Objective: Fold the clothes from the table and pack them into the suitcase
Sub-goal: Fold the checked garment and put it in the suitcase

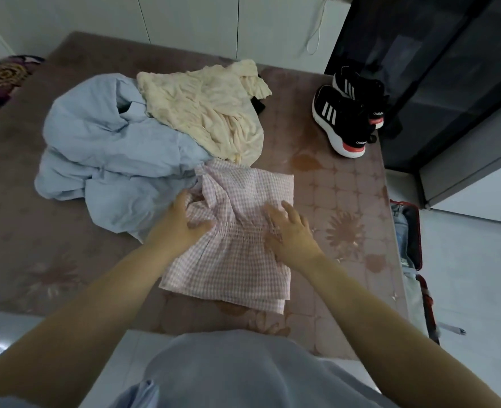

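Observation:
A pink-and-white checked garment (237,260) lies spread on the brown flowered table cover (349,201), near the front edge. My left hand (181,222) pinches a gathered fold at the garment's upper left. My right hand (293,234) lies flat on its elastic middle band, fingers spread. Behind it sit a crumpled light blue garment (105,148) and a cream garment (211,110), overlapping each other. An open suitcase (411,245) with red trim stands on the floor to the right of the table, partly hidden by the table edge.
A pair of black sneakers (346,113) with white stripes sits on the table's far right corner. A dark cabinet (437,69) stands behind them. A patterned cushion (2,75) lies at the far left. White wardrobe doors line the back.

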{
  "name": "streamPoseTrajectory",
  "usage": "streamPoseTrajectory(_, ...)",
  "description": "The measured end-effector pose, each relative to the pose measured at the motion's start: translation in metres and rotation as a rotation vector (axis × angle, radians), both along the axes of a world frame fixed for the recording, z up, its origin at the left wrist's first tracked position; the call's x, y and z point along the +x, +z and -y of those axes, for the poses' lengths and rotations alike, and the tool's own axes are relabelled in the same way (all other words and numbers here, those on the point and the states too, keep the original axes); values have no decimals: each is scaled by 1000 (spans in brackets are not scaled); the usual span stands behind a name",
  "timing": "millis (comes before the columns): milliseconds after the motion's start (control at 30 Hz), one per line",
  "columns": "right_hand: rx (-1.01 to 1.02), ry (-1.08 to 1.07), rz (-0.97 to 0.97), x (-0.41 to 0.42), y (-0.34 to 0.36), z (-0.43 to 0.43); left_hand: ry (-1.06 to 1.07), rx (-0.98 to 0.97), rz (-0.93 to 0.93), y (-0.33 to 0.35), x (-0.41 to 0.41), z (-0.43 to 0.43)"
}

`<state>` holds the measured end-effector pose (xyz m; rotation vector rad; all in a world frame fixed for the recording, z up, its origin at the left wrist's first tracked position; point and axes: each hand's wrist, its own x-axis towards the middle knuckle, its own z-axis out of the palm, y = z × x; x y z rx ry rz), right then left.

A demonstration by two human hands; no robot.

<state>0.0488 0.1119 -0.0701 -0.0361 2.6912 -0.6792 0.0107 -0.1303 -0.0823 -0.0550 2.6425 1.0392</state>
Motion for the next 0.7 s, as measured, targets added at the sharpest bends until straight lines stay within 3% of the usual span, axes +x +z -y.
streamPoseTrajectory(33,64,34,87,-5,-6,-5,-82,-132,-7,-2,2,0)
streamPoseTrajectory(100,147,99,164,-5,-13,-13,-180,-437,-225,-3,6,5)
streamPoseTrajectory(200,208,244,-18,13,-9,-24,-493,-571,-773,-8,12,17)
streamPoseTrajectory(233,232,349,-99,22,-9,-28,-646,-574,-847,-11,16,22)
streamPoseTrajectory(267,265,469,-189,31,-12,-33,-788,-568,-860,-16,19,29)
streamPoseTrajectory(333,363,634,-263,49,-22,-39,-957,-583,-688,-20,22,44)
streamPoseTrajectory(433,439,717,-272,54,-33,-38,-1035,-665,-365,-34,19,70)
streamPoseTrajectory(500,413,772,-350,47,-37,-33,-1033,-698,-273,-40,18,74)
streamPoseTrajectory(700,230,797,-532,38,-39,-29,-936,-638,-269,-36,20,50)
